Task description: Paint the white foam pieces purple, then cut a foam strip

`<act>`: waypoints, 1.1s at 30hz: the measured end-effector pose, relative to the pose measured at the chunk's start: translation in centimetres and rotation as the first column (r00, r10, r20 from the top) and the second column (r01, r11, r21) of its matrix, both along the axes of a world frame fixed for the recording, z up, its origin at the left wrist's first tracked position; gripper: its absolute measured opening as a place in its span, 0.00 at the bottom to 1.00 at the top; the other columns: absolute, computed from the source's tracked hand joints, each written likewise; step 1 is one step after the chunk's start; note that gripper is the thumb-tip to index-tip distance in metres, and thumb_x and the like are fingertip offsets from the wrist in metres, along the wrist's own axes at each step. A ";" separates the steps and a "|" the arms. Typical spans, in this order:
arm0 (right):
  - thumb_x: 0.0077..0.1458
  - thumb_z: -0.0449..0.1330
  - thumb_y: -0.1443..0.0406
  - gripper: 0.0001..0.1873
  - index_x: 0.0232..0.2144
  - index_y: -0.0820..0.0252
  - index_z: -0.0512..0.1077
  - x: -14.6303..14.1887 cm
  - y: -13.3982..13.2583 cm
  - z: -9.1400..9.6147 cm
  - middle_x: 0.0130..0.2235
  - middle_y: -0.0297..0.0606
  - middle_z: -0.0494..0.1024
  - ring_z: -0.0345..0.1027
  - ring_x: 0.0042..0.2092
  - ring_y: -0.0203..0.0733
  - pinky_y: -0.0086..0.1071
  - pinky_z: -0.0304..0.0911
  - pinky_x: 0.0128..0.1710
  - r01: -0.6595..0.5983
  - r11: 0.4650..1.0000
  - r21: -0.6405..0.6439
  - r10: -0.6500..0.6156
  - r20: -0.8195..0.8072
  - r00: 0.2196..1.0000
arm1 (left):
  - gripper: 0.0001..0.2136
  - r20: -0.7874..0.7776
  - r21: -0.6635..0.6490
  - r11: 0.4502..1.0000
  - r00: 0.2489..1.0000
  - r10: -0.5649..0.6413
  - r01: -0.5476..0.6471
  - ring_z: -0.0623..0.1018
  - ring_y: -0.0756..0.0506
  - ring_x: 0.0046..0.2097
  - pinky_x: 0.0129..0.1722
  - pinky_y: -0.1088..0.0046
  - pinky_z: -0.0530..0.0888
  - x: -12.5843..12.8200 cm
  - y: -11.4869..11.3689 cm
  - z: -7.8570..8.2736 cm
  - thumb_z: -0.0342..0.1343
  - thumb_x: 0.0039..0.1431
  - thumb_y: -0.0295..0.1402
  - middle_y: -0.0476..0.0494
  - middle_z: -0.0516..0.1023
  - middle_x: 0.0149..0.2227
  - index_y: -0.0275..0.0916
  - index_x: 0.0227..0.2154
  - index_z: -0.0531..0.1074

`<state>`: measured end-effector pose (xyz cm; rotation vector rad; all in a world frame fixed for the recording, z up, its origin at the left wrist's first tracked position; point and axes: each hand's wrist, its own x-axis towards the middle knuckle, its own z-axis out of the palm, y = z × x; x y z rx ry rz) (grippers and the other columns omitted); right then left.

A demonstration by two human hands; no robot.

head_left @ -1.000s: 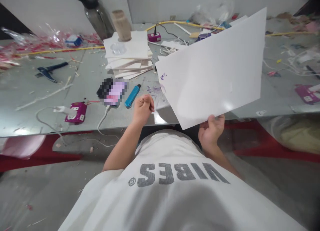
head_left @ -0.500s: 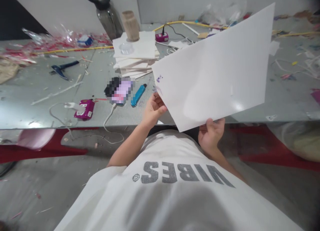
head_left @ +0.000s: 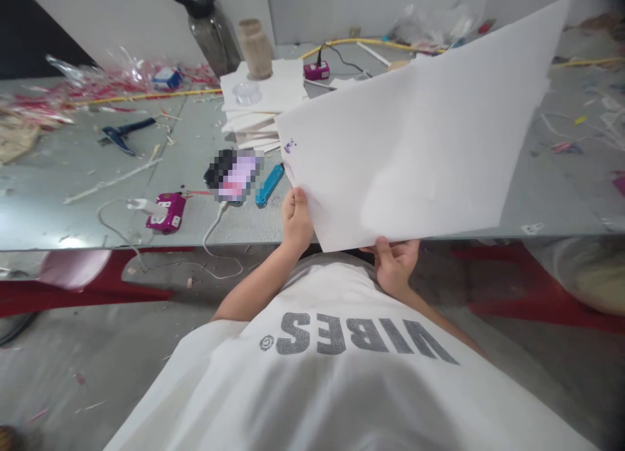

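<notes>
A large white sheet (head_left: pixel 420 145) is held up at a slant over the table's front edge, with small purple marks near its left edge. My left hand (head_left: pixel 297 223) grips its left edge, thumb in front and the other fingers partly hidden. Along the bottom edge my right hand (head_left: pixel 396 263) pinches the sheet, thumb on top and fingers underneath. Just left of the sheet lies a teal box cutter (head_left: pixel 269 185). Beside the cutter is a phone (head_left: pixel 237 176), its screen blurred out, with a white cable plugged in.
Behind the phone, stacked white boards (head_left: pixel 258 122) carry a tan cylinder (head_left: pixel 255 51) and a clear round lid (head_left: pixel 247 94). A dark water bottle (head_left: pixel 209 38) stands behind. Purple power sockets (head_left: pixel 166 212), a dark blue tool (head_left: pixel 124 135) and scraps lie on the grey table (head_left: pixel 195 129).
The sheet has moved left and its right side has swung, so it now covers part of the board stack. Both hands have shifted left with it; my left thumb now lies higher on the edge.
</notes>
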<state>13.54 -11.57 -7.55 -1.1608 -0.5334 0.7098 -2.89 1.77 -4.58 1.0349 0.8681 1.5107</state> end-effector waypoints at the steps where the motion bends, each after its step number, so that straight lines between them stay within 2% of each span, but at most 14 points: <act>1: 0.50 0.82 0.46 0.51 0.67 0.48 0.63 0.0 0.0 0.0 0.44 0.33 0.87 0.81 0.31 0.38 0.40 0.88 0.37 -0.015 1.000 -0.006 0.015 -0.010 1.000 | 0.31 -0.004 0.038 0.999 1.000 -0.017 0.017 0.84 0.43 0.47 0.48 0.68 0.82 -0.1 0.1 -0.3 0.63 0.66 0.72 0.47 0.82 0.40 0.46 0.39 0.75; 4: 0.51 0.82 0.45 0.51 0.67 0.47 0.62 0.2 0.2 0.0 0.44 0.33 0.87 0.81 0.31 0.38 0.39 0.87 0.36 -0.038 0.999 -0.016 0.038 -0.018 0.999 | 0.28 -0.072 0.184 0.977 0.993 -0.092 0.104 0.86 0.42 0.54 0.55 0.65 0.83 -0.6 -0.1 -1.0 0.70 0.66 0.65 0.44 0.86 0.53 0.48 0.53 0.78; 7: 0.53 0.81 0.45 0.49 0.66 0.47 0.62 0.3 0.1 -0.2 0.41 0.30 0.87 0.81 0.31 0.39 0.41 0.88 0.38 -0.048 0.999 -0.021 0.047 -0.009 0.999 | 0.32 -0.108 0.249 0.944 0.975 -0.194 0.215 0.87 0.42 0.55 0.55 0.66 0.84 -1.3 -0.2 -1.5 0.79 0.61 0.56 0.43 0.85 0.57 0.50 0.61 0.75; 10: 0.53 0.81 0.46 0.48 0.66 0.46 0.62 0.4 0.0 -0.4 0.40 0.30 0.86 0.81 0.31 0.39 0.42 0.88 0.39 -0.056 0.998 -0.032 0.056 -0.011 0.998 | 0.28 -0.086 0.202 0.942 0.963 -0.255 0.267 0.88 0.39 0.54 0.54 0.62 0.86 -1.9 0.0 -1.7 0.75 0.65 0.58 0.43 0.86 0.54 0.49 0.59 0.77; 13: 0.53 0.80 0.46 0.48 0.67 0.46 0.61 0.3 -0.1 -0.5 0.42 0.30 0.87 0.82 0.32 0.40 0.42 0.88 0.39 -0.059 0.997 -0.042 0.058 -0.010 0.998 | 0.25 -0.069 0.104 0.964 0.969 -0.238 0.244 0.89 0.37 0.52 0.50 0.61 0.87 -2.2 0.4 -1.7 0.65 0.71 0.63 0.43 0.86 0.45 0.47 0.52 0.80; 16: 0.54 0.80 0.46 0.47 0.66 0.45 0.62 0.2 0.0 -0.4 0.41 0.29 0.86 0.82 0.31 0.39 0.40 0.87 0.37 -0.065 0.997 -0.044 0.065 0.004 0.998 | 0.26 -0.095 0.109 0.961 0.965 -0.246 0.256 0.89 0.38 0.51 0.51 0.62 0.86 -2.5 0.5 -1.5 0.69 0.69 0.61 0.42 0.88 0.48 0.46 0.54 0.78; 20: 0.56 0.79 0.46 0.43 0.64 0.45 0.62 0.2 0.2 -0.1 0.38 0.26 0.84 0.81 0.31 0.38 0.37 0.86 0.35 -0.057 0.998 -0.022 0.057 0.029 0.998 | 0.39 -0.169 0.174 0.902 0.915 -0.367 0.394 0.85 0.36 0.62 0.60 0.57 0.85 -2.9 -0.4 -1.8 0.78 0.62 0.54 0.37 0.84 0.64 0.49 0.69 0.68; 22: 0.56 0.79 0.47 0.44 0.65 0.45 0.62 0.2 0.3 0.1 0.39 0.26 0.84 0.81 0.32 0.38 0.36 0.85 0.34 -0.052 0.999 -0.010 0.053 0.025 0.998 | 0.45 -0.203 0.161 0.860 0.869 -0.452 0.485 0.81 0.33 0.68 0.66 0.53 0.82 -3.0 -1.1 -2.1 0.78 0.61 0.54 0.35 0.79 0.69 0.50 0.74 0.63; 24: 0.56 0.79 0.47 0.45 0.67 0.44 0.61 0.1 0.3 0.3 0.42 0.28 0.85 0.80 0.32 0.37 0.36 0.85 0.34 -0.054 0.999 -0.004 0.054 0.022 0.998 | 0.45 -0.216 0.131 0.834 0.836 -0.504 0.536 0.77 0.32 0.72 0.70 0.50 0.79 -3.2 -1.6 -2.5 0.77 0.63 0.54 0.33 0.76 0.72 0.50 0.76 0.61; 27: 0.56 0.78 0.47 0.46 0.68 0.43 0.60 -0.2 0.2 0.3 0.45 0.30 0.85 0.81 0.34 0.38 0.37 0.85 0.36 -0.061 0.998 -0.017 0.061 0.024 0.998 | 0.40 -0.206 0.101 0.849 0.846 -0.492 0.519 0.78 0.32 0.72 0.72 0.49 0.77 -3.2 -2.0 -3.1 0.72 0.68 0.55 0.32 0.77 0.71 0.48 0.75 0.64; 30: 0.56 0.77 0.46 0.46 0.67 0.44 0.60 -0.1 0.3 -0.4 0.48 0.34 0.84 0.82 0.38 0.40 0.43 0.86 0.41 -0.084 0.994 -0.063 0.087 0.053 0.995 | 0.34 -0.206 0.094 0.882 0.876 -0.437 0.462 0.81 0.33 0.67 0.69 0.50 0.79 -3.1 -1.9 -3.6 0.70 0.70 0.55 0.33 0.81 0.66 0.46 0.70 0.68; 31: 0.56 0.77 0.45 0.46 0.67 0.45 0.59 0.1 0.5 -0.7 0.50 0.36 0.83 0.82 0.40 0.42 0.46 0.86 0.45 -0.073 0.995 -0.073 0.079 0.086 0.993 | 0.33 -0.213 0.098 0.892 0.885 -0.414 0.441 0.82 0.34 0.65 0.68 0.50 0.79 -3.1 -1.8 -3.8 0.69 0.71 0.55 0.34 0.82 0.65 0.45 0.69 0.68; 33: 0.56 0.75 0.42 0.46 0.66 0.46 0.58 1.3 1.2 -1.2 0.57 0.42 0.80 0.82 0.49 0.47 0.55 0.84 0.56 0.034 0.998 -0.053 -0.022 0.216 0.976 | 0.31 -0.238 0.118 0.914 0.904 -0.354 0.389 0.84 0.34 0.62 0.65 0.51 0.80 -3.3 -1.6 -4.2 0.68 0.71 0.55 0.34 0.83 0.64 0.45 0.67 0.69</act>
